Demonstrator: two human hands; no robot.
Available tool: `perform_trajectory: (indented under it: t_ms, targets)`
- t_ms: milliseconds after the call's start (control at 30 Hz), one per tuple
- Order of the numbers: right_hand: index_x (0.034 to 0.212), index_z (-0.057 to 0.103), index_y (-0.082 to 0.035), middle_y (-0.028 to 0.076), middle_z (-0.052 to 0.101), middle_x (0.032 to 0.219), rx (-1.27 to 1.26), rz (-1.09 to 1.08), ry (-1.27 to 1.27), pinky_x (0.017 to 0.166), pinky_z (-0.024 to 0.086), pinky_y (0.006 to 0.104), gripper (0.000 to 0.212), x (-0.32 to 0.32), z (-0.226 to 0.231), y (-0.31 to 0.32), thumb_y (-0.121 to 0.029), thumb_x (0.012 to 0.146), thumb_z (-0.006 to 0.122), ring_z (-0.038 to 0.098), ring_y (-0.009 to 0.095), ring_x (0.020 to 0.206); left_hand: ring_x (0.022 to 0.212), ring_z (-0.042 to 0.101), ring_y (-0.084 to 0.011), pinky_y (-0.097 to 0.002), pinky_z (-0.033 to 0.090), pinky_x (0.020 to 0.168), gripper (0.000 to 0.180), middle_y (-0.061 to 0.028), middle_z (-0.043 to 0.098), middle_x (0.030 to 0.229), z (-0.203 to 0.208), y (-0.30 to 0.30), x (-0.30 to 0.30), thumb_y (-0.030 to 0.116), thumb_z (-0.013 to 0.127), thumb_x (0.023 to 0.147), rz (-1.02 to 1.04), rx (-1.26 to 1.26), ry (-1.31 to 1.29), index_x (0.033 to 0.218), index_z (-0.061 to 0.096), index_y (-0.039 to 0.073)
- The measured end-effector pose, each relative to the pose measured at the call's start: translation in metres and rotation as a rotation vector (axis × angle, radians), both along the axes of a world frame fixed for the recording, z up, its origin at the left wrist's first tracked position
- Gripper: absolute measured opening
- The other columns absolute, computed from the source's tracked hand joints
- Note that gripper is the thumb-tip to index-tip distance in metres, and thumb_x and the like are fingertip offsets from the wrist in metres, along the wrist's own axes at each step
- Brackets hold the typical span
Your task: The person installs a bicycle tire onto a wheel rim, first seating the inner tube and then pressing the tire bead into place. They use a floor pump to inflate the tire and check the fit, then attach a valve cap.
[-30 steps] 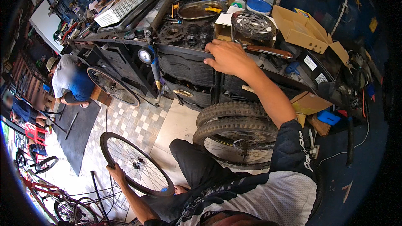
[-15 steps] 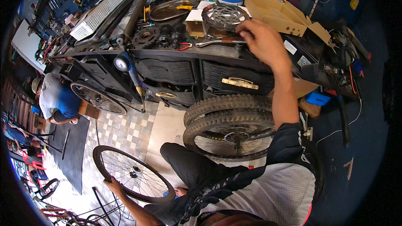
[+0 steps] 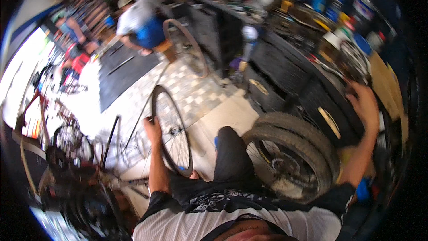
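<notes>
My left hand (image 3: 153, 129) is closed around the tyre and rim of a thin spoked bicycle wheel (image 3: 177, 131), which stands tilted over the floor beside my leg. Out at the front edge of the workbench (image 3: 285, 64), my right hand (image 3: 364, 103) hangs with loosely bent fingers apart and nothing visible in them. The nearest thing to it is a round metal chainring (image 3: 354, 58) lying by a small white box (image 3: 331, 43). Motion blur softens the benchtop parts and the right fingertips.
Two knobbly-tyred wheels (image 3: 296, 136) lean before the bench drawers, right of my knee. A co-worker (image 3: 140, 20) crouches farther off beside another wheel (image 3: 205, 58) and a dark mat (image 3: 122, 73). Bicycles and frames (image 3: 67, 138) crowd the left. An open cardboard box (image 3: 388, 89) sits far right.
The view has swung left, showing more of the floor and bicycles. My right hand has drawn back from the chainring towards the bench edge. The wheel stays in my left hand, now more upright.
</notes>
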State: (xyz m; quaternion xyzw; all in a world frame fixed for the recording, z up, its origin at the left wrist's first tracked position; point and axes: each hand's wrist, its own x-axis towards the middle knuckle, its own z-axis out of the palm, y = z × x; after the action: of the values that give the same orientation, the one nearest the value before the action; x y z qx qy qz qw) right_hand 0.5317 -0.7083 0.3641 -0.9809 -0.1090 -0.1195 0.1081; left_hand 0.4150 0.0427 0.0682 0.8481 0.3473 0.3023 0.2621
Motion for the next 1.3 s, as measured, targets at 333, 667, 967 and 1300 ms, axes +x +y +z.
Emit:
perform_trajectory:
  t_ms: [333, 667, 967, 1300]
  targets:
    - [0.109, 0.063, 0.002, 0.017, 0.066, 0.098, 0.375, 0.382, -0.075, 0.076, 0.054, 0.0403, 0.018, 0.016, -0.030, 0.160, -0.001, 0.092, 0.069, 0.068, 0.029, 0.088, 0.103, 0.063, -0.0463, -0.0536, 0.051, 0.090, 0.037, -0.0267, 0.067, 0.103, 0.041, 0.008, -0.057, 0.023, 0.078, 0.086, 0.068, 0.092, 0.218, 0.105, 0.062, -0.005]
    - [0.102, 0.064, -0.001, 0.014, 0.068, 0.096, 0.604, 0.987, 0.302, 0.071, 0.055, 0.0383, 0.018, 0.006, -0.115, 0.391, -0.003, 0.087, 0.073, 0.070, 0.028, 0.081, 0.090, 0.073, -0.0418, -0.0466, 0.058, 0.082, 0.044, -0.0279, 0.074, 0.091, 0.044, 0.062, -0.140, 0.032, 0.084, 0.071, 0.213, -0.080, 0.335, 0.091, 0.072, -0.005]
    - [0.108, 0.071, 0.002, 0.011, 0.074, 0.092, 0.793, 1.279, 0.820, 0.074, 0.055, 0.0327, 0.022, -0.083, -0.245, 0.581, -0.013, 0.092, 0.074, 0.068, 0.017, 0.080, 0.075, 0.072, -0.0349, -0.0441, 0.056, 0.072, 0.038, -0.0245, 0.072, 0.077, 0.041, 0.063, -0.195, 0.028, 0.085, 0.068, 0.240, -0.182, 0.240, 0.082, 0.068, -0.003]
    - [0.123, 0.066, -0.002, 0.004, 0.069, 0.096, 1.041, 0.907, 1.650, 0.056, 0.053, 0.0259, 0.026, -0.200, -0.389, 0.689, -0.016, 0.101, 0.069, 0.068, 0.013, 0.075, 0.070, 0.068, -0.0307, -0.0438, 0.054, 0.067, 0.040, -0.0224, 0.068, 0.073, 0.033, 0.048, -0.217, 0.029, 0.083, 0.071, 0.181, -0.184, 0.205, 0.081, 0.064, -0.005]
